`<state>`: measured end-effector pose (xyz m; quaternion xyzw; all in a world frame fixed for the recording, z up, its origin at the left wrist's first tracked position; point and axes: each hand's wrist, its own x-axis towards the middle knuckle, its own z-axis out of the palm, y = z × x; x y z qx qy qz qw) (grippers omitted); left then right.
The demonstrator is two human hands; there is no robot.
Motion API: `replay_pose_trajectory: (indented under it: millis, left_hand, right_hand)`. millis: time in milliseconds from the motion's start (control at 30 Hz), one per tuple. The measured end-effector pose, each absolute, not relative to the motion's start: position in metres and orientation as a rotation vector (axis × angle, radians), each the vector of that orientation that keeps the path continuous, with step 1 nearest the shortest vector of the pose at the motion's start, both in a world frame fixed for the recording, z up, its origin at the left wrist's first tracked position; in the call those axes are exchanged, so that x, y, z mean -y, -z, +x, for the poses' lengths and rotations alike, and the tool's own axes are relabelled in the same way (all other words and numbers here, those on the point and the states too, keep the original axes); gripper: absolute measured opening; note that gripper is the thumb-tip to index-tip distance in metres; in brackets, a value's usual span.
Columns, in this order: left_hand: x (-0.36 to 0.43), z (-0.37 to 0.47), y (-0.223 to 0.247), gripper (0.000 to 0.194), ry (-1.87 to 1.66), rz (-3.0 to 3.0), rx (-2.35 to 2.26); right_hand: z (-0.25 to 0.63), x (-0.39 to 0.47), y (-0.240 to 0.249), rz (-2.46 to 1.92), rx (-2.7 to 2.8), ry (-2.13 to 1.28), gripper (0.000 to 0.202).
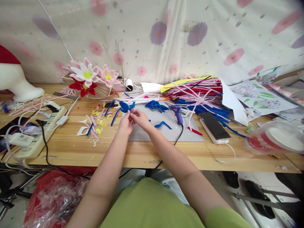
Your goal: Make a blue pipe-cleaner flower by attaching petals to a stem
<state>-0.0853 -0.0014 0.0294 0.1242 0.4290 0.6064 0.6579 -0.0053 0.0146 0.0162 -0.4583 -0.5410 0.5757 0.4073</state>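
Both hands meet over the left edge of a grey mat (152, 134), around a blue fuzzy pipe-cleaner flower piece (123, 107) with petal-like loops. My left hand (125, 123) pinches it from below, fingers closed. The fingers of my right hand (140, 119) are pressed together at its lower end, touching my left fingertips. On the mat, a second blue pipe-cleaner piece (156, 105) lies behind my right hand, and a bent blue pipe cleaner (162, 124) lies to its right. A purple glue gun (177, 114) rests farther right.
Bundled pipe cleaners (199, 90) lie at the back right, near a phone (215, 125) and a plastic-wrapped tub (277, 137). Yellow and pink scraps (101, 123) litter the left. Beyond are fuzzy flowers (86, 76) and a power strip (45, 133) with cables.
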Motion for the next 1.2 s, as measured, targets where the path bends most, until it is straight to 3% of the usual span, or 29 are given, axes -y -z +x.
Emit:
replay_pose_trajectory:
  millis: [133, 433, 567, 767, 967, 1200]
  left_hand:
    - [0.000, -0.088, -0.023, 0.025, -1.394, 0.369, -0.891]
    - [0.000, -0.088, -0.029, 0.031, -1.319, 0.230, -0.836]
    - [-0.005, -0.095, -0.034, 0.028, -1.295, 0.137, -0.879]
    - [-0.002, -0.098, -0.036, 0.021, -1.166, 0.190, -0.769]
    - [0.001, -0.100, -0.034, 0.028, -1.049, 0.284, -0.751]
    - [-0.002, -0.102, -0.039, 0.029, -1.031, 0.097, -0.769]
  right_hand:
    - [0.000, -0.015, -0.015, -1.181, 1.484, -1.339, 0.016]
    - [0.019, -0.016, -0.016, -1.121, 1.539, -1.510, 0.019]
    - [0.031, -0.025, -0.023, -1.241, 1.319, -1.399, 0.017]
    - [0.035, -0.038, -0.037, -0.966, 1.055, -1.503, 0.041]
    - [0.032, -0.046, -0.038, -0.916, 0.997, -1.587, 0.022]
    - [0.032, -0.050, -0.036, -0.916, 1.132, -1.509, 0.028]
